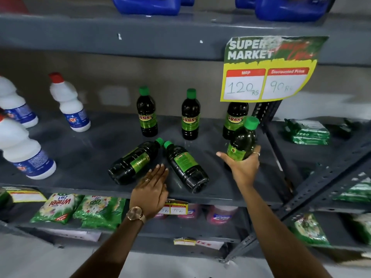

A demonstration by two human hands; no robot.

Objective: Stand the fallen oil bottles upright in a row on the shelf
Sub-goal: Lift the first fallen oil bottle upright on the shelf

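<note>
Three dark oil bottles with green caps stand upright at the back of the grey shelf (84,157): one on the left (146,113), one in the middle (190,115), one on the right (234,119), partly behind a price sign. Two more lie fallen near the front, caps almost touching: the left fallen bottle (134,161) and the right fallen bottle (185,167). My right hand (244,167) grips another oil bottle (244,140) by its lower body, nearly upright above the shelf. My left hand (151,190) is flat and open, fingertips between the two fallen bottles.
White cleaner bottles (69,103) stand on the shelf's left part. A yellow and green price sign (267,71) hangs from the shelf above. A perforated upright post (267,125) bounds the shelf on the right. Detergent packets (58,207) lie on the shelf below.
</note>
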